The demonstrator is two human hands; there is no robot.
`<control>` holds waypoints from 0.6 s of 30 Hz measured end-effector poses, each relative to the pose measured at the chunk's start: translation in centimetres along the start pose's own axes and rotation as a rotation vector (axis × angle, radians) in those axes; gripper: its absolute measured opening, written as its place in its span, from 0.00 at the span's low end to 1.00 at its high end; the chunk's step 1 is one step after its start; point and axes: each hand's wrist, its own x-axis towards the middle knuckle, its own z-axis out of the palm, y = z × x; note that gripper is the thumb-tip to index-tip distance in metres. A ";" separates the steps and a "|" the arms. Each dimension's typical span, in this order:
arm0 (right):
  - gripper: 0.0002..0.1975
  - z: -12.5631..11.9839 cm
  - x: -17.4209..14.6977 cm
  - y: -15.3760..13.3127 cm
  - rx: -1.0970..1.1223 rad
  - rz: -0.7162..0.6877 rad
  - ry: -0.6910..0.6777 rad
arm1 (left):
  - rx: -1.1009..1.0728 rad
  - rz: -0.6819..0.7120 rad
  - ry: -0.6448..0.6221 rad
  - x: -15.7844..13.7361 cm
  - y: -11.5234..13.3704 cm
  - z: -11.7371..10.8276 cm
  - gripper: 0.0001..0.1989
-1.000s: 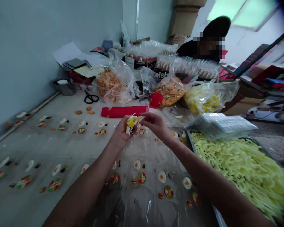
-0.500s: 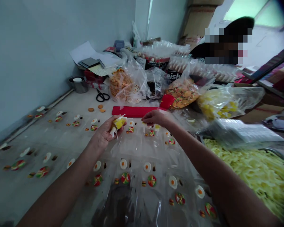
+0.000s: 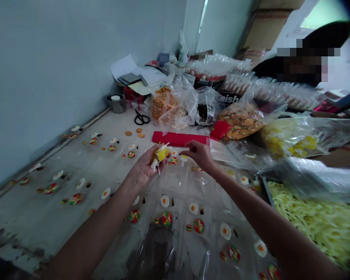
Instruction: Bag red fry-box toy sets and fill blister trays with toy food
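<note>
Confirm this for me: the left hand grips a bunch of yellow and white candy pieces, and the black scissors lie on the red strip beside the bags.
Not quite. In the head view the left hand does grip the yellow and white candy pieces, but the black scissors lie on the bare table, apart from the red strip, to its left near the bags.

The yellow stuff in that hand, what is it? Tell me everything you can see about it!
The yellow and white pieces are a small bunch of stick-shaped bits, looking like soft candy, pale at the ends and bright yellow in the middle. They sit in the curled fingers of the left hand, poking out upward and downward. The right hand is close beside them, fingertips pinched, not touching the bunch. Below lie clear plastic sheets. Blur hides finer detail.
</note>
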 end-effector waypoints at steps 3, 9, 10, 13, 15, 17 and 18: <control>0.18 -0.8 0.7 -4.4 0.207 -0.274 -0.038 | 0.043 0.011 -0.015 0.1 -0.4 0.0 0.13; 0.10 0.4 3.8 -9.4 0.547 -0.333 -0.112 | 0.006 0.035 -0.046 -0.9 0.0 0.4 0.15; 0.11 0.7 4.2 -9.3 0.600 -0.278 -0.047 | -0.013 0.052 -0.044 -1.2 0.5 0.0 0.14; 0.12 1.4 4.9 -7.4 0.567 -0.107 0.143 | -0.046 0.085 0.002 -2.0 2.4 -2.1 0.09; 0.11 2.3 4.6 -5.7 0.383 -0.091 0.102 | -0.048 0.097 0.043 -2.3 3.5 -3.9 0.09; 0.08 3.7 3.9 -4.3 0.162 -0.172 -0.047 | -0.046 0.107 0.069 -2.4 4.3 -5.2 0.09; 0.08 4.6 3.5 -3.8 0.054 -0.231 -0.121 | -0.050 0.118 0.074 -2.5 4.5 -5.6 0.08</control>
